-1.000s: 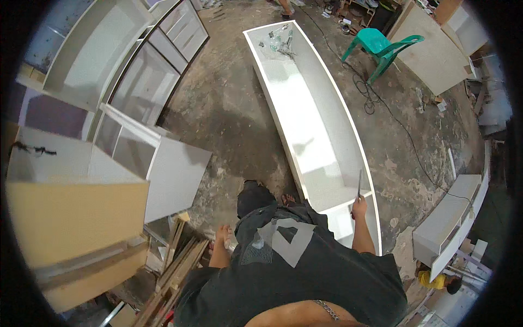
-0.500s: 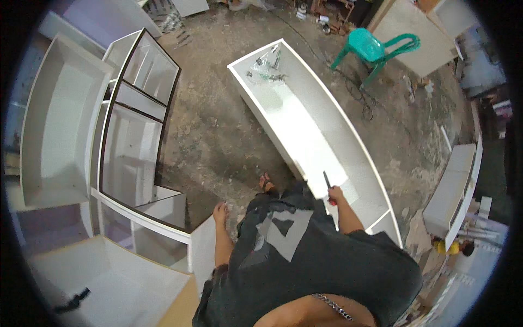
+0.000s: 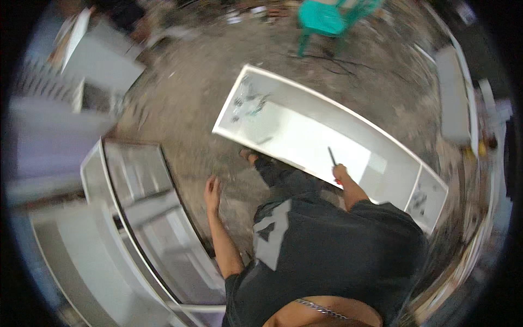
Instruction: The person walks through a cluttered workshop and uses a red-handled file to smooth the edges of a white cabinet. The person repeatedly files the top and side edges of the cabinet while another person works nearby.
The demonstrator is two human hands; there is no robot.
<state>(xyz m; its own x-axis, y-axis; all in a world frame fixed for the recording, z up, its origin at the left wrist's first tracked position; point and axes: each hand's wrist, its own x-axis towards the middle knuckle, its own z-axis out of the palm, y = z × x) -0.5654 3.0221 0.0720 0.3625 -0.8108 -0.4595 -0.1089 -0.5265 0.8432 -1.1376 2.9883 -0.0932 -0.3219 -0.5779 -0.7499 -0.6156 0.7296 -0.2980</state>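
Note:
In my right hand (image 3: 340, 172) is a slim tool with a red handle and a long dark shaft (image 3: 331, 156); blur hides its exact kind. The hand is closed round the handle, above the near side of a long white cabinet box (image 3: 327, 114) lying with its open face up. A clear plastic bag of small parts (image 3: 253, 103) rests in the box's far left end. Small dark parts (image 3: 419, 199) show in the short compartment at its right end. My left hand (image 3: 212, 191) hangs over the floor, empty, with its fingers loosely apart.
At the left stands a white cabinet with dark-edged openings (image 3: 158, 229), beside another pale open cabinet (image 3: 81, 245). A green plastic chair (image 3: 321, 19) stands beyond the box, with a dark cable on the floor (image 3: 343, 66). White boards (image 3: 452, 98) are at the right.
The view has swung left, so the long box now lies more crosswise. My left hand reaches farther forward from my body. The right hand still holds the red-handled tool over the box.

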